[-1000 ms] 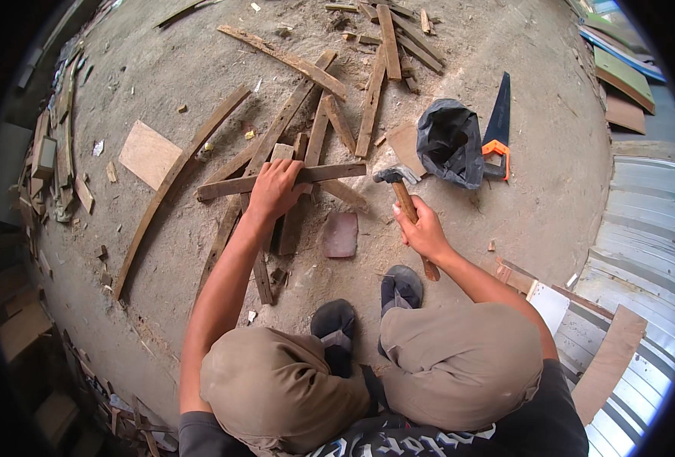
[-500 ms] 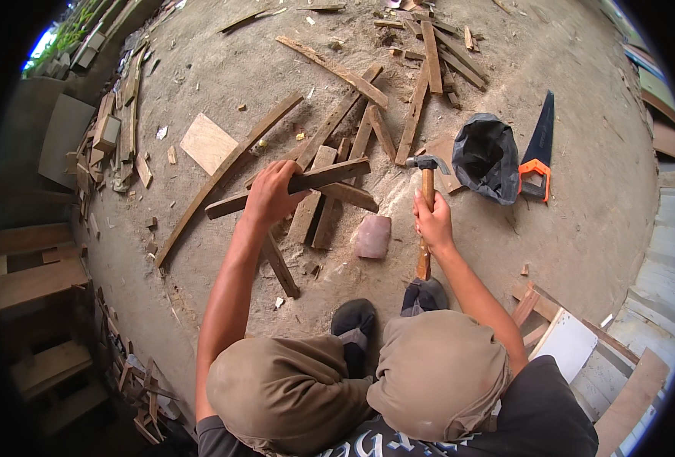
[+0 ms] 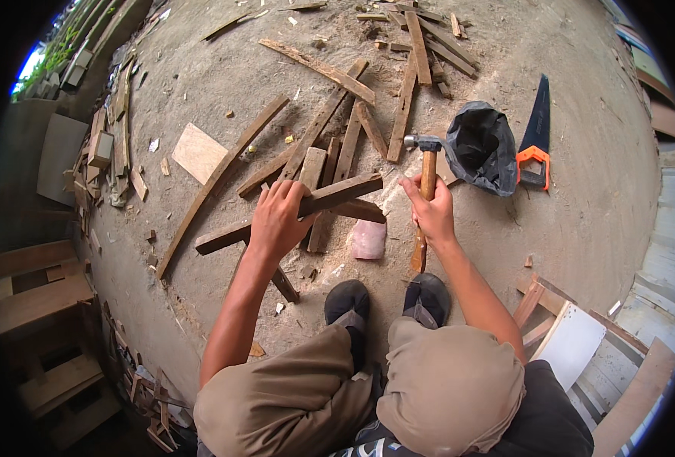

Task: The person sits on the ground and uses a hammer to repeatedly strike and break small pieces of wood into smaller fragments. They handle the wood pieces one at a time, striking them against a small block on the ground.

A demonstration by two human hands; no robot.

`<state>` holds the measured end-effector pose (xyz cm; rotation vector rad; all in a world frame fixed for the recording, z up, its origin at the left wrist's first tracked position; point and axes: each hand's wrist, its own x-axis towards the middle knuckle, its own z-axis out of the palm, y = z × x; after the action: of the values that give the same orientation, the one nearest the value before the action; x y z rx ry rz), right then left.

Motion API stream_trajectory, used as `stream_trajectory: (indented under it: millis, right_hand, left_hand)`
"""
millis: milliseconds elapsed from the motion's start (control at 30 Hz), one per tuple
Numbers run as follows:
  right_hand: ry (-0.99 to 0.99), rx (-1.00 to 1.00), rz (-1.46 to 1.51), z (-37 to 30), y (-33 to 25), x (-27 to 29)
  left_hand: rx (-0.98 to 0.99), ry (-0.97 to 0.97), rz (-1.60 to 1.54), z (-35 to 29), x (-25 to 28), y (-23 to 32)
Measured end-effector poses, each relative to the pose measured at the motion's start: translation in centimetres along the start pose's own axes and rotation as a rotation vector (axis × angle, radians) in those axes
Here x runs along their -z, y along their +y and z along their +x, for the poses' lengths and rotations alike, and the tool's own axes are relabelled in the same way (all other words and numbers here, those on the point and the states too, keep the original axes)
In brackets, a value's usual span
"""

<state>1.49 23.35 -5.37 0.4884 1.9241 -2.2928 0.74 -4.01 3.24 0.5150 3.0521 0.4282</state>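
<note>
My left hand is closed around a dark, squared wooden stick, which slants up to the right in front of my feet. Beneath it a second wooden piece sticks out; whether the two are joined I cannot tell. In my right hand is a claw hammer, gripped at mid-handle with its metal head pointing away from me. A pinkish block lies on the ground between my hands, just below the wood. Other wooden strips lie behind the held stick.
Right of the hammer are an open black bag and a handsaw with an orange handle. A long strip and a flat square board lie left. More strips are piled far off. A white panel leans near right.
My left hand has brought the wooden stick nearer to me and slightly right. The hammer, still in my right hand, has turned a little. The view has shifted, and both shoes show more fully.
</note>
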Motion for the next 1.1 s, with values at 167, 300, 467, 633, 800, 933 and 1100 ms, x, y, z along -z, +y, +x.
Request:
stream_trajectory:
  millis: [167,300,467,633,800,933,1100]
  right_hand:
    - [-0.131,-0.018,-0.217,3.2,-2.3,-0.1]
    - [-0.180,-0.059,-0.276,2.4,-1.2,0.1]
    - [-0.035,-0.034,-0.348,-0.3,0.1,1.1]
    - [0.046,0.202,-0.702,-0.3,0.8,1.1]
    - [0.065,0.217,-0.692,0.4,1.4,1.1]
    - [0.034,0.128,-0.498,2.3,3.3,3.6]
    - [0.047,0.018,-0.555,3.9,4.5,6.7]
  left_hand:
    - [-0.065,-0.034,-0.007,0.6,-1.1,1.4]
    - [-0.118,-0.059,0.010,0.3,-1.8,2.1]
    - [-0.154,-0.161,0.010,0.0,-3.2,2.6]
    - [-0.230,-0.167,0.060,0.9,-5.2,2.8]
    - [-0.238,-0.181,0.051,2.0,-6.0,2.7]
    - [-0.231,-0.151,-0.045,2.7,-5.7,0.9]
    - [-0.082,-0.103,0.029,2.5,-7.1,-4.0]
